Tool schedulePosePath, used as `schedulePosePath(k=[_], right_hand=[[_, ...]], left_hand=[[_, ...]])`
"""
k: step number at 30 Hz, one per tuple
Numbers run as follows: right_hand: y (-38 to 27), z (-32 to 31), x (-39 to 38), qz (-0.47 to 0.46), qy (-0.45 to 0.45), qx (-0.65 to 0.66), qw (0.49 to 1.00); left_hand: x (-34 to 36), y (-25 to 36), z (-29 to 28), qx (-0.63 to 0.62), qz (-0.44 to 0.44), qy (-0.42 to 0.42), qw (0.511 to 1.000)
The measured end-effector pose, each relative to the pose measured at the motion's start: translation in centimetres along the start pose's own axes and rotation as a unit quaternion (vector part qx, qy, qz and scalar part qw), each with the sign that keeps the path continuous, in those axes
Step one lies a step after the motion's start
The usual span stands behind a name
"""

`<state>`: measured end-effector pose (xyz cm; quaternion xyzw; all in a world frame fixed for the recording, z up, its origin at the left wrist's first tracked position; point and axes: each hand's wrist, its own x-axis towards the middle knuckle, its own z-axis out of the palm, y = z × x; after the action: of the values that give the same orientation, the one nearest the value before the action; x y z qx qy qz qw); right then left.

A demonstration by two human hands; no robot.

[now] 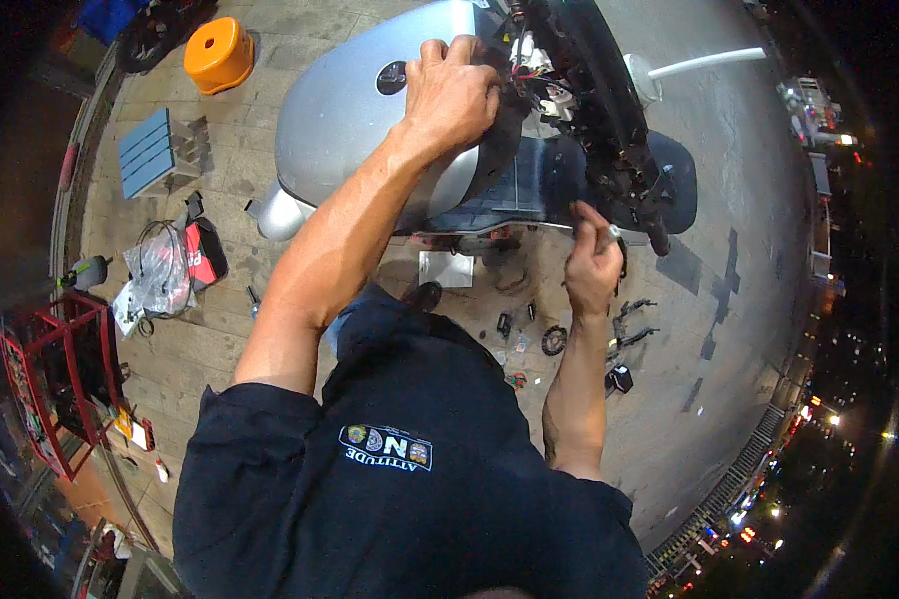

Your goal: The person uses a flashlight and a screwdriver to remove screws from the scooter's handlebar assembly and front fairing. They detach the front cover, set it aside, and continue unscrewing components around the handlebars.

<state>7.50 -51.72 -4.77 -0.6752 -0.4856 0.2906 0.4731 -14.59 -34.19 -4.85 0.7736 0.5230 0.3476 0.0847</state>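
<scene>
A silver scooter body panel (340, 125) with a round dark emblem stands in front of me. My left hand (452, 92) is closed over its upper right edge, fingers bent; its thumb side is partly hidden. Bare wiring and connectors (544, 85) show just right of that hand, beside a dark stripped frame section (609, 110). Lower down, my right hand (592, 262) pinches a small thing whose pale end sticks out beside the fingers. Its kind I cannot make out. This hand is near the lower end of the dark frame section and the dark blue-black scooter part (549, 180).
On the paved ground at left are an orange stool (219, 56), a blue-topped stool (148, 152), a plastic bag (158, 268) and a red rack (55, 384). Loose parts, including a black ring (554, 340), lie below my right hand. A white pipe (704, 62) projects at upper right.
</scene>
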Motion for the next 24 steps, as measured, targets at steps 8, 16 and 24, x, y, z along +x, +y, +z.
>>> schedulePosePath(k=[8, 16, 24], right_hand=[[-0.7, 6.2, 2.7, -0.09, -0.039, -0.046, 0.994], [-0.6, 9.6, 3.0, -0.174, -0.06, -0.122, 0.975], [-0.3, 9.8, 2.8, -0.169, -0.049, -0.131, 0.976]], left_hand=[[1.5, -1.2, -1.2, 0.043, 0.057, -0.111, 0.991], [1.6, -2.6, -0.5, -0.02, 0.072, -0.111, 0.991], [1.6, -1.9, -0.8, -0.011, 0.05, -0.146, 0.988]])
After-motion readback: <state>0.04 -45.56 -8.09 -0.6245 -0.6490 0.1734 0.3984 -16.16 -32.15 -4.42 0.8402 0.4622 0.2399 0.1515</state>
